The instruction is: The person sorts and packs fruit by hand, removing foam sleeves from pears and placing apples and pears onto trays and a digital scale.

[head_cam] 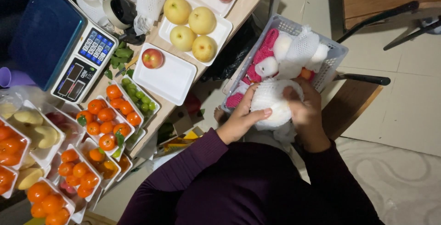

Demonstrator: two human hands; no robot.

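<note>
Both my hands close around a round fruit wrapped in white foam netting [272, 98], held over my lap. My left hand [242, 117] grips its left side with the thumb across the netting. My right hand [307, 110] cups its right side. Just beyond them stands a grey plastic basket [334, 50] holding white and pink foam nets and a bit of orange fruit. Purple sleeves cover both my arms.
A wooden table runs along the left. On it are a white tray with one red apple [152, 58], a tray of yellow pears [202, 20], trays of oranges [108, 121] and green grapes [138, 97], and a digital scale [85, 64]. Tiled floor lies to the right.
</note>
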